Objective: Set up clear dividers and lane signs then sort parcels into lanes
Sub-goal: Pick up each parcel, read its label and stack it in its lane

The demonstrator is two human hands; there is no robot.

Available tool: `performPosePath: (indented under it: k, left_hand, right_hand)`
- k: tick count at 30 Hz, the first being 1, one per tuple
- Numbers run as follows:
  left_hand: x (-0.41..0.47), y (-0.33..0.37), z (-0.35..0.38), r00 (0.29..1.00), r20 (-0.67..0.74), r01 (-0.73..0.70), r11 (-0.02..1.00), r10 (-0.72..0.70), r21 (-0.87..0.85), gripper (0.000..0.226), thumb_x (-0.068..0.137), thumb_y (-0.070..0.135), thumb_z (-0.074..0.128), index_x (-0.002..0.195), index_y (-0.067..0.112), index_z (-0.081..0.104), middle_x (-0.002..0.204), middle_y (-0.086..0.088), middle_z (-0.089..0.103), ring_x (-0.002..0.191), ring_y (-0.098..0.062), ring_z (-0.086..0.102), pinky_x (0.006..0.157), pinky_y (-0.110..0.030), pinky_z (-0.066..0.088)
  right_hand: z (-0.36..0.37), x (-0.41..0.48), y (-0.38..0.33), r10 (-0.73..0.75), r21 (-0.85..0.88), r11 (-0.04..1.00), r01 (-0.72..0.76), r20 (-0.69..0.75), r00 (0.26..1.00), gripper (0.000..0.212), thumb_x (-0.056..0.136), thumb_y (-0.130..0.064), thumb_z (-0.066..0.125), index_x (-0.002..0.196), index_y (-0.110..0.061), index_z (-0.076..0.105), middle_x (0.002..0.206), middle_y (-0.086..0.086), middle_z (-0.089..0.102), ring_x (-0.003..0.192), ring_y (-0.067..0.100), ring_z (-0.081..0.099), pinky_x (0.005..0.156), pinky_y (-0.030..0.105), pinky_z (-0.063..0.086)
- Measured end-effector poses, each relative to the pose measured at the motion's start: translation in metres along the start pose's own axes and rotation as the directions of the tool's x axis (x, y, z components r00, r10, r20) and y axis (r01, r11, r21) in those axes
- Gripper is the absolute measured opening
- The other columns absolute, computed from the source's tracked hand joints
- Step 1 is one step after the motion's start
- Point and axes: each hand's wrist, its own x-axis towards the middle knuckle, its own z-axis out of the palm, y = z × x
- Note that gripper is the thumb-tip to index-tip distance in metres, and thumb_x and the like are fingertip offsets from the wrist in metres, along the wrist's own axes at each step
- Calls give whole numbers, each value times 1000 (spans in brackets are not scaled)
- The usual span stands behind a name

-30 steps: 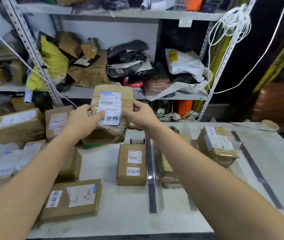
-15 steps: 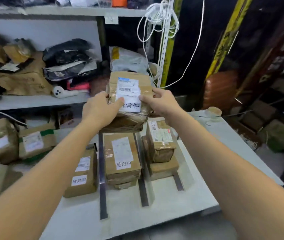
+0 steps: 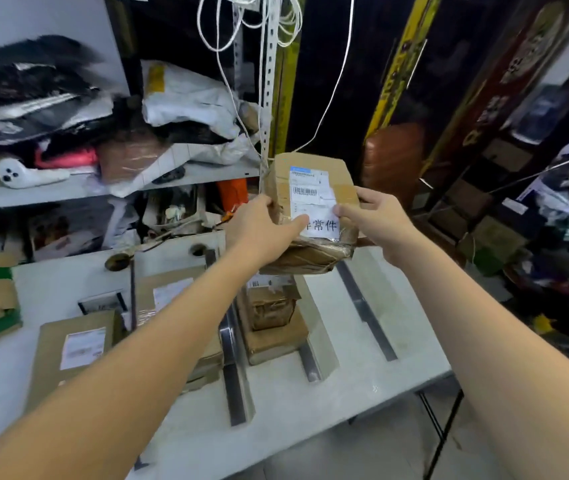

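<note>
The table spreads out below both hands. Clear dividers on dark bases run across it, away from the person. Straight beneath the left fingers, one lane holds a stack of parcels. Beneath the right fingers runs the next lane, closed on its far side by the last divider.

The parcel is held up between the two hands, well above the table. Its labelled face is tipped toward the person and its long axis points away and upward. The left hand grips its left edge, with the thumb laid over the start of the label. The right hand pinches the right edge, thumb on the front and fingers curled behind.

The set-down probably goes downward and a little to the right, and the right hand is the nearer one to that lane.
</note>
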Motion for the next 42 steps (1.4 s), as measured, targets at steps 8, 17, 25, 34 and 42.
performPosePath:
  k: [8, 17, 25, 34, 42]
  left_hand:
    - [-7, 22, 117, 988, 32, 154, 986, -152, -71, 66, 83, 52, 77, 136, 18, 57, 130, 6, 64, 102, -11, 54, 77, -26, 45]
    - [2, 10, 226, 910, 124, 411, 900, -396, -142, 44, 84, 37, 79, 120, 21, 61, 119, 7, 70, 102, -15, 67, 91, -38, 58]
    - [5, -23, 261, 850, 204, 488, 872, -486, 47, 35, 89, 29, 73, 122, 19, 68, 121, 0, 72, 106, -22, 69, 89, -36, 58]
    - [18, -39, 294, 815, 173, 528, 832, -553, 171, 36, 91, 23, 63, 126, 21, 66, 122, -3, 70, 102, -26, 68, 77, -30, 58]
    - [22, -50, 297, 798, 177, 563, 818, -575, 117, 31, 94, 20, 68, 124, 16, 67, 123, -6, 71, 102, -24, 71, 56, -21, 52]
  right_hand:
    - [-77, 26, 82, 71, -24, 997, -69, 102, 992, 41, 88, -17, 77, 125, -31, 66, 101, -13, 76, 82, -1, 74, 59, 17, 57]
    - [-112, 72, 163, 195, -138, 977, -161, 280, 940, 37, 89, -10, 76, 119, -27, 63, 102, -5, 73, 86, 10, 72, 54, 20, 56]
    - [-100, 83, 217, 272, -217, 955, -205, 355, 894, 45, 83, -4, 76, 125, -18, 65, 113, 0, 74, 97, 15, 72, 71, 29, 60]
    - [-77, 85, 245, 330, -359, 907, -219, 284, 900, 43, 84, -9, 74, 124, -20, 62, 121, 3, 71, 111, 25, 67, 99, 43, 55]
    - [-63, 88, 247, 356, -449, 863, -232, 214, 910, 41, 88, -11, 71, 127, -17, 61, 124, 5, 70, 112, 27, 64, 86, 27, 48]
